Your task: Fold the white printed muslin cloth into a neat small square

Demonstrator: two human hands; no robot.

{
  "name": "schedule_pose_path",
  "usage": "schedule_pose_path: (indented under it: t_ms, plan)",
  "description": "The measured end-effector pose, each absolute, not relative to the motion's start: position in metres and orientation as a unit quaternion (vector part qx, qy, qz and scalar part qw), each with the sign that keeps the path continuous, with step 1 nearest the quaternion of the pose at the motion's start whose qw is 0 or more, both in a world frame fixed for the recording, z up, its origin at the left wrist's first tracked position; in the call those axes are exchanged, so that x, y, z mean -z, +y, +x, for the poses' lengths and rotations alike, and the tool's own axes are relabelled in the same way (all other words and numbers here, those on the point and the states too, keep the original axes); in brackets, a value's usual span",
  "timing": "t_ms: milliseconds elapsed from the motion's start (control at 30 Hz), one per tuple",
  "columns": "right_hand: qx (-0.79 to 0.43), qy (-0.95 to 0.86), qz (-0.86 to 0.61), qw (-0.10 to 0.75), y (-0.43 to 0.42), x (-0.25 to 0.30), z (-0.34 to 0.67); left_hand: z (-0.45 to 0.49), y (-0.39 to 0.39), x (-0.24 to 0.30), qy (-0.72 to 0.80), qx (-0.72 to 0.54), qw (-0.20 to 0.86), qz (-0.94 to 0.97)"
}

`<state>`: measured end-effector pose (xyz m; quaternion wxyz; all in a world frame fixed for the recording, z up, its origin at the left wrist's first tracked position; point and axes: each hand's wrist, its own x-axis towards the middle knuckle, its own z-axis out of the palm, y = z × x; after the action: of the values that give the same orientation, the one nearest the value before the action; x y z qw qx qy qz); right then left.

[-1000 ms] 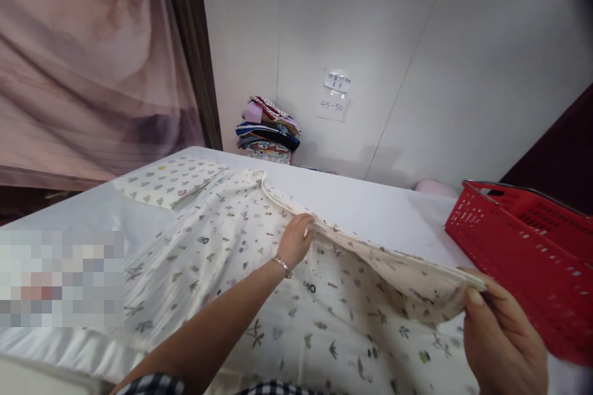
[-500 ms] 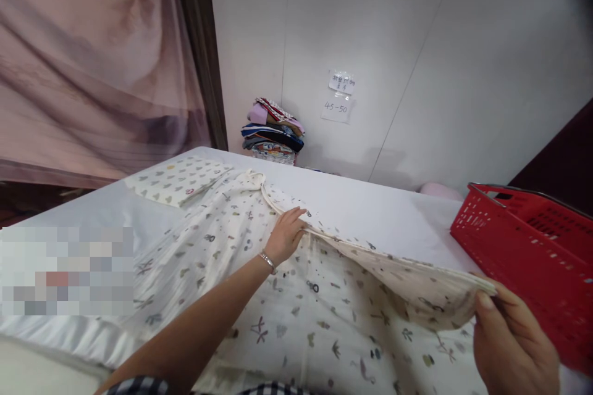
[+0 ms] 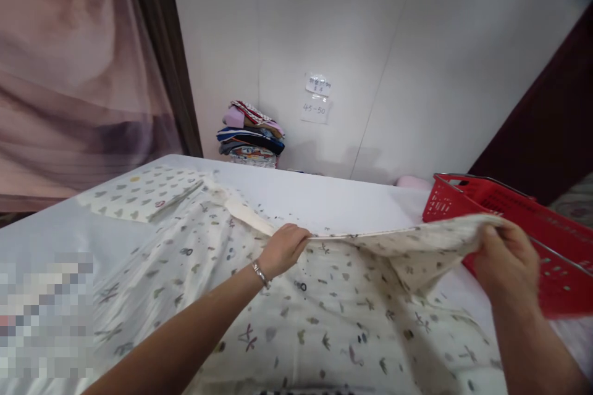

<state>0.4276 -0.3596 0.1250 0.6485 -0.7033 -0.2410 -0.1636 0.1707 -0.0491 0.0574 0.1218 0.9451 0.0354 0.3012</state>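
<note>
A thin cream cloth (image 3: 319, 302) printed with small plant-like and other motifs lies spread over the white-covered table (image 3: 352, 197). Along its far edge, my left hand (image 3: 283, 249), with a silver bracelet at the wrist, is closed on the hem near the middle. My right hand (image 3: 507, 256) pinches the right end of that edge and holds it up off the table, so the cloth sags in a fold between both hands. Left of the cloth lies a folded cream piece (image 3: 139, 191) with grey-green heart-like shapes.
A red plastic basket (image 3: 551, 278) stands at the right, just behind my right hand. Against the wall rises a stack of folded cloths (image 3: 252, 136). Paper signs (image 3: 315, 110) hang on the wall. A pink curtain (image 3: 78, 74) drapes at the left.
My right hand has lifted its end of the cloth higher. My left hand has closed its fingers on the edge. The view has shifted slightly to the right.
</note>
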Motion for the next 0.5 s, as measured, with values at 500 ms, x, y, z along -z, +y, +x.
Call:
schedule_pose_path:
  t_ms: [500]
  plan:
    - [0.127, -0.236, -0.772, 0.576, -0.377, -0.115, 0.456, 0.157, -0.093, -0.066, 0.097, -0.309, 0.198, 0.925]
